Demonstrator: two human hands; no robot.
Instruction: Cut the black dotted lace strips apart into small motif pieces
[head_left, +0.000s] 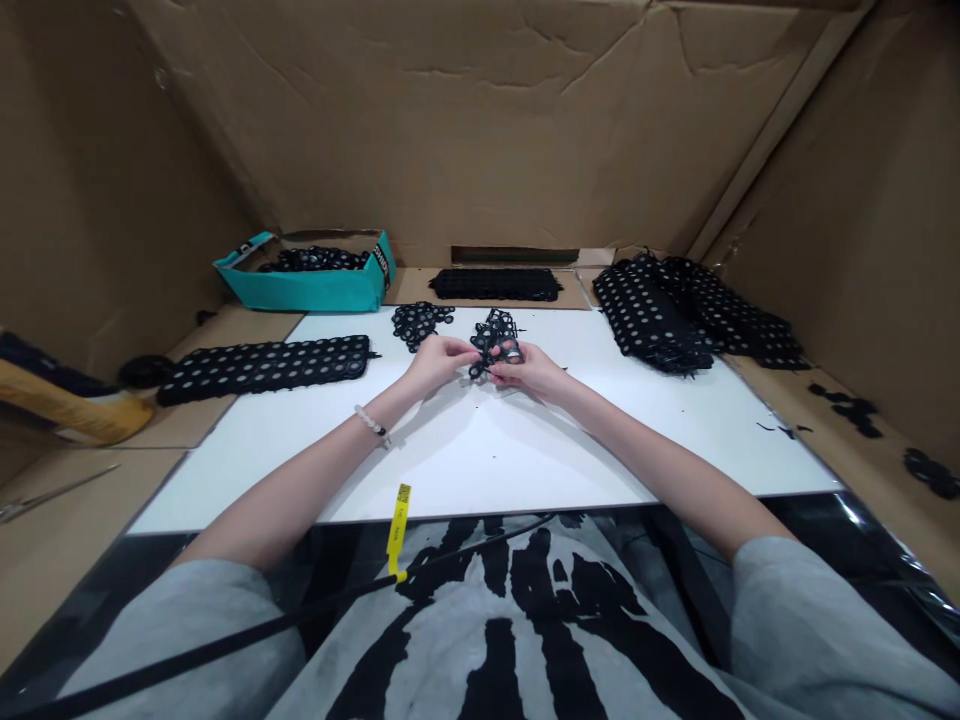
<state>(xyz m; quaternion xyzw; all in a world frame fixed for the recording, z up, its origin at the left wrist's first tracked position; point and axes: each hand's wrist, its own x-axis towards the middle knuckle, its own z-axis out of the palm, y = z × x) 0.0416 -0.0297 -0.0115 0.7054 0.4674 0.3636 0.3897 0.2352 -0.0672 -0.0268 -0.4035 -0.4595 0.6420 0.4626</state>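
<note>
Over the middle of the white board (495, 450), both hands meet at a small black piece of linked rings (496, 335). My left hand (442, 362) pinches its left edge between thumb and fingertips. From the other side my right hand (531, 368) holds the piece, fingers curled around it. The rings look like rubber or plastic, with round holes. A loose heap of similar black rings (418, 324) lies just beyond my left hand. Part of the held piece is hidden behind the fingers.
A teal box (300, 291) with black rings stands back left. Black perforated strips lie left (270, 368) and at the back (495, 285); a stack of perforated sheets (652, 310) is at right. Tweezers (56, 494) and a yellow bottle (90, 410) lie far left. Cardboard walls surround the board.
</note>
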